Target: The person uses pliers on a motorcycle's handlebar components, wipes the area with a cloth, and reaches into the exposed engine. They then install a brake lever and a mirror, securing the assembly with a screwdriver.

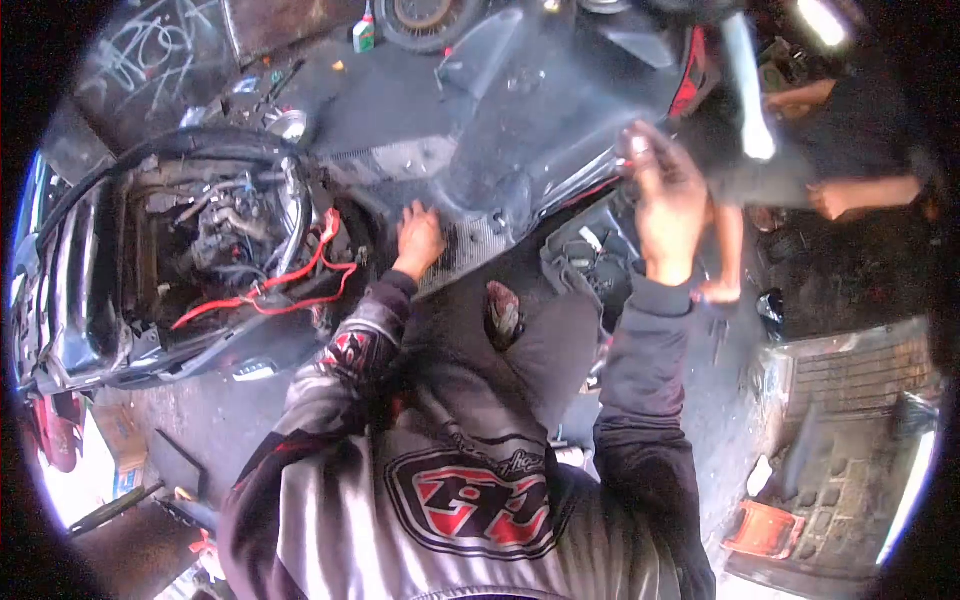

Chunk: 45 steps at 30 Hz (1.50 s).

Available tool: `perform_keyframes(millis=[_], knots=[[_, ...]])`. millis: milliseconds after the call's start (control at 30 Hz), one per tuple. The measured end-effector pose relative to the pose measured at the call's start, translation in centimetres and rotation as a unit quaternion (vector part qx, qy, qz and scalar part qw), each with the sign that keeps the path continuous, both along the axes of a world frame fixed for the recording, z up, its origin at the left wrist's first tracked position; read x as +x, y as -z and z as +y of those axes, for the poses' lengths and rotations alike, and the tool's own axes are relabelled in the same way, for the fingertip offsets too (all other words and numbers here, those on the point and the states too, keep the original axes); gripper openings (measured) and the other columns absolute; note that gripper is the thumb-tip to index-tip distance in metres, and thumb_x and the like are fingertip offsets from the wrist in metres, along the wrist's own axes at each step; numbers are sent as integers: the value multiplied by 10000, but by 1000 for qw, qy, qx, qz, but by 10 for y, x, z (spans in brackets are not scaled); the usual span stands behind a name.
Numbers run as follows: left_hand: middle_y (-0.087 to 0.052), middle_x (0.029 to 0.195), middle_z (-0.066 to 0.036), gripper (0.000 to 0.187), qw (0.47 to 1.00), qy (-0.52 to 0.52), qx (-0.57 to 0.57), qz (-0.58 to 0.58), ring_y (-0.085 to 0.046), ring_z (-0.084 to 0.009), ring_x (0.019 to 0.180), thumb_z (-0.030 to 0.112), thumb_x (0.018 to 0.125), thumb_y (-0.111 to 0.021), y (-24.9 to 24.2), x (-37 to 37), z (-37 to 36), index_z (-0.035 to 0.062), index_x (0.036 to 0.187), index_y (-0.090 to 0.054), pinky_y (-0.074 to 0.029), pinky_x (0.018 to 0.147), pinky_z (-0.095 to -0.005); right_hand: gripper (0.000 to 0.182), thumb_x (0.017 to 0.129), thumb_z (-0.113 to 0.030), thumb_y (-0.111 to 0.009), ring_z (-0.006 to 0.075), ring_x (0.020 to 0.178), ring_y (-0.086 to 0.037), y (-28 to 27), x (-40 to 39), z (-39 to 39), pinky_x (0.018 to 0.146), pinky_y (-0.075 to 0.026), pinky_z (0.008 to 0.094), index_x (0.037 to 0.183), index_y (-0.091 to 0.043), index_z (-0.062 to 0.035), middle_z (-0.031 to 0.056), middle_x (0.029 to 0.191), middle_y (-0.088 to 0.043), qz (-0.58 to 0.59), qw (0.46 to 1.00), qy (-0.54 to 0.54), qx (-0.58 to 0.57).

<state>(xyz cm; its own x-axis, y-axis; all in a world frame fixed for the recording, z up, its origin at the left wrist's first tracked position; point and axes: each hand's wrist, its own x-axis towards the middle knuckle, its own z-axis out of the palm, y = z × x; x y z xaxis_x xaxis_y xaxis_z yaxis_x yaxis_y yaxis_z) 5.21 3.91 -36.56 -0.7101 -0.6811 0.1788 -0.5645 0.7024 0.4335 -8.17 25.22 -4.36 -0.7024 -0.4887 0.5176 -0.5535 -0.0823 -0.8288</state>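
My left hand (421, 240) rests on the ribbed grey floorboard (470, 248) of a dark scooter, fingers spread on it. To its left is the scooter's opened body (75, 290), where engine parts (235, 215) show inside. A red strap or cable (290, 290) hangs over the edge of that opening. My right hand (668, 205) is raised beside the dark front panel (570, 150), its fingers closed together. Motion blur hides what those fingertips hold, if anything.
At right, another person's forearm (870, 193) and hand reach in near a blurred pale bar (750, 90). A wheel (425, 15) and a spray bottle (364, 32) stand at the back. An orange-red part (765, 528) lies at lower right, a cardboard box (120, 450) at lower left.
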Motion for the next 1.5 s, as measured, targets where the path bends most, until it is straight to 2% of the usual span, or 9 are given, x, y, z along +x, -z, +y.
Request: perform_keyframes(millis=[200, 467, 700, 800, 867, 933, 1100, 1400, 1500], knots=[[-662, 996, -273, 462, 988, 71, 83, 109, -669, -444, 942, 356, 881, -703, 24, -75, 27, -16, 1133, -593, -534, 854, -536, 303, 986, -150, -681, 147, 916, -686, -3, 10, 0, 846, -541, 263, 1218, -675, 45, 115, 1066, -727, -4, 1000, 3, -8], [-709, 979, -241, 396, 987, -69, 78, 125, -704, -416, 904, 292, 731, -788, 86, -158, 51, -3, 966, -670, -553, 819, -526, 364, 934, -40, -712, 145, 869, -687, -32, 16, -24, 774, -549, 251, 1260, -606, 83, 121, 1077, -712, 42, 995, -3, -92], [-695, 828, -178, 360, 899, -63, 328, 285, -695, -335, 818, 158, 783, -716, 12, -95, 41, -18, 1085, -635, -538, 780, -418, 645, 819, 94, -738, 178, 951, -678, -54, 20, -83, 716, -551, 250, 1397, -452, 89, 193, 1425, -522, 253, 941, 34, -222], [-676, 962, -63, 354, 730, -11, 516, 448, -637, -163, 879, 55, 883, -668, -77, -57, 29, -36, 1221, -616, -515, 777, -315, 603, 783, -93, -842, 232, 784, -687, -63, 13, -99, 677, -563, 322, 1285, -540, 50, 181, 1135, -626, 283, 923, 110, -234], [-687, 1052, -64, 377, 774, 28, 460, 434, -627, -142, 893, 74, 933, -661, -169, -24, 22, -39, 1288, -602, -509, 795, -277, 630, 746, -204, -891, 277, 734, -689, -65, 3, -106, 690, -564, 375, 1241, -575, 25, 177, 1068, -637, 348, 894, 167, -227], [-696, 1017, -61, 351, 799, 66, 424, 422, -603, -118, 854, 94, 978, -619, -240, -3, 7, -35, 1304, -617, -500, 756, -260, 595, 747, -215, -890, 260, 719, -694, -70, 11, -110, 670, -566, 368, 1203, -583, 12, 152, 1067, -662, 232, 933, 104, -253], [-694, 1072, -134, 325, 698, 176, 426, 548, -691, -220, 849, 41, 969, -563, -329, 9, -18, -36, 1285, -582, -577, 720, -353, 476, 761, -240, -871, 243, 702, -706, -91, 27, -110, 631, -559, 367, 1103, -625, -19, 128, 824, -666, 246, 921, 155, -259], [-679, 1173, -165, 413, 638, 285, 403, 591, -690, -238, 884, 182, 991, -607, -392, 8, -17, 9, 1362, -548, -592, 762, -344, 421, 778, -275, -864, 356, 791, -691, -91, 10, -113, 722, -540, 415, 1016, -652, 1, 176, 865, -692, 179, 940, 36, -287], [-686, 1133, -169, 393, 636, 299, 356, 615, -698, -191, 965, -129, 879, -516, -409, 10, 0, -78, 1267, -561, -573, 830, -292, 451, 780, -310, -877, 268, 744, -651, -91, 8, -101, 715, -519, 384, 1008, -659, 12, 161, 873, -697, 175, 956, 18, -234]])
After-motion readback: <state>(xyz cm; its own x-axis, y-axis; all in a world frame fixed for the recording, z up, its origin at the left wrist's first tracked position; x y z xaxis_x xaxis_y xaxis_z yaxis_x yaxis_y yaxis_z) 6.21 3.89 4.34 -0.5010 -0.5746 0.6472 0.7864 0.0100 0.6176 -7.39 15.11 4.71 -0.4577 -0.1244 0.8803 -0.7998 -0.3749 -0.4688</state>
